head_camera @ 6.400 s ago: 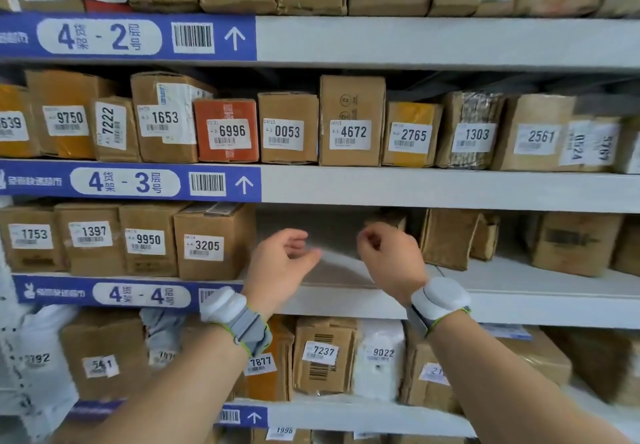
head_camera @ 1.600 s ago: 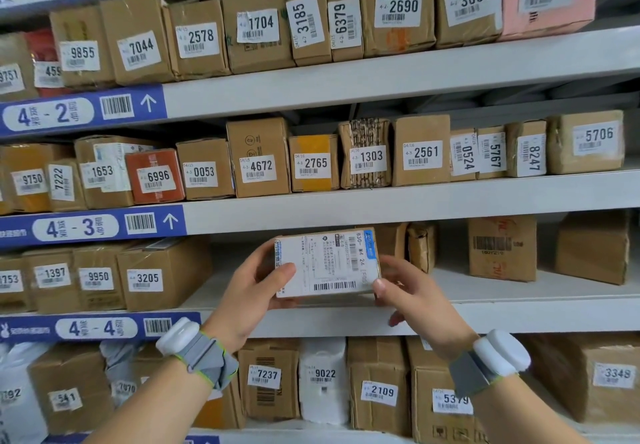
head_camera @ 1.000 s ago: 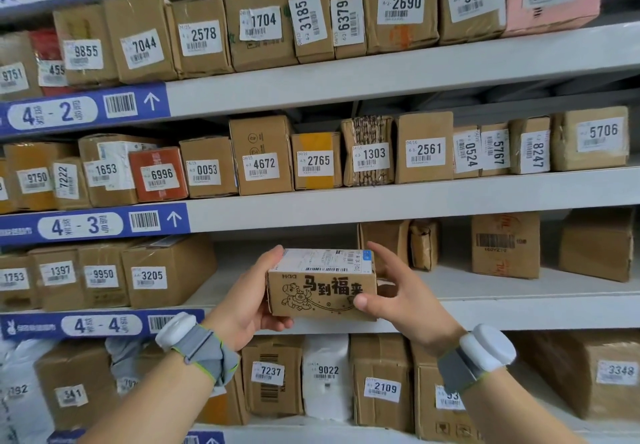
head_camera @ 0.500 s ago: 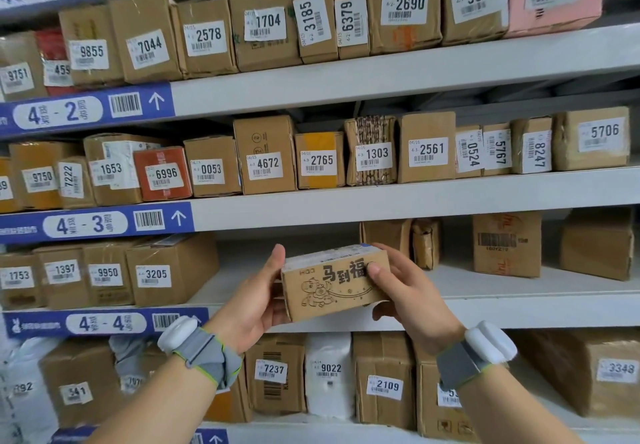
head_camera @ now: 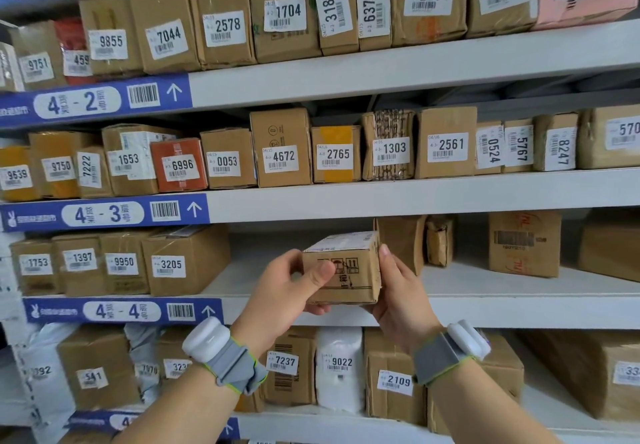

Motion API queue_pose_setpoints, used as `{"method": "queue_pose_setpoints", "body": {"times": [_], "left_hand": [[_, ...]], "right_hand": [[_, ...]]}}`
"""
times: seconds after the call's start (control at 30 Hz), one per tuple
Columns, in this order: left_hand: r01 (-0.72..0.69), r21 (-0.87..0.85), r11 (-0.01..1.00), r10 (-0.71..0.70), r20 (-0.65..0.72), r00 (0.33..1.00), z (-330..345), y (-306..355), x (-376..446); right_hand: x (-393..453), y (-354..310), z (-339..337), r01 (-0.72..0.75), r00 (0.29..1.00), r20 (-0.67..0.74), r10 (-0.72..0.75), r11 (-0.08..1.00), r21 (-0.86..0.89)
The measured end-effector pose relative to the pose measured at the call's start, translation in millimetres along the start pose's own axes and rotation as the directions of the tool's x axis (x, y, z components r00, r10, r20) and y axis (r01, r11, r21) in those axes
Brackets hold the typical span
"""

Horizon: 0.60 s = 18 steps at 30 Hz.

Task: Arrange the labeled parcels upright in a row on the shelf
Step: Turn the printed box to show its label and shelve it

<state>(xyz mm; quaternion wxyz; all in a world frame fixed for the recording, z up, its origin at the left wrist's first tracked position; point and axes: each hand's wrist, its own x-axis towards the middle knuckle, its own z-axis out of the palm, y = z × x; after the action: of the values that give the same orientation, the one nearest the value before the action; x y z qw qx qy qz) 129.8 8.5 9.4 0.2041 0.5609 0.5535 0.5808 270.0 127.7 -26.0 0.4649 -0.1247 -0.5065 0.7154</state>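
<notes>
The parcel, a small brown carton, sits in mid-air just in front of the 4-4 shelf, clasped between your two hands. A moment ago its long printed side faced you; it has since been turned so that a narrow end panel with handling symbols looks outward, while the white shipping label now lies on top. Your left hand is closed on the carton's left edge, thumb laid across the front panel; your right hand is closed on the right edge and underside. The turn suggests you are seeking a face to present before standing it up, yet no numbered sticker shows on the panel toward you.

The 4-4 shelf holds a started row at the left, ending with box 3205; a bare gap follows directly behind the carton. Further right, unnumbered cartons stand set back and well apart. The 4-3 shelf above carries a full upright row, numbers forward.
</notes>
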Motion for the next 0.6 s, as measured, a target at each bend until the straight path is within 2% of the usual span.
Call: {"method": "queue_pose_setpoints", "body": {"times": [0.13,0.3,0.43,0.6], "left_hand": [[-0.032,0.089,0.996,0.032,0.002,0.999,1,1,-1],[-0.044,0.103,0.994,0.047,-0.031,0.998,-2,-1,-1],[-0.056,0.153,0.987,0.070,-0.090,0.994,-4,-4,-2],[-0.084,0.202,0.976,0.131,-0.232,0.964,-8,-12,3]], "right_hand": [[0,3,4,-0.041,0.999,0.014,0.041,0.999,0.022],[-4,3,6,-0.045,0.999,0.001,0.045,0.998,0.034],[-5,6,4,-0.009,0.996,-0.092,0.011,1.000,0.020],[-6,8,0,0.036,0.971,-0.237,-0.035,0.999,0.000]]}}
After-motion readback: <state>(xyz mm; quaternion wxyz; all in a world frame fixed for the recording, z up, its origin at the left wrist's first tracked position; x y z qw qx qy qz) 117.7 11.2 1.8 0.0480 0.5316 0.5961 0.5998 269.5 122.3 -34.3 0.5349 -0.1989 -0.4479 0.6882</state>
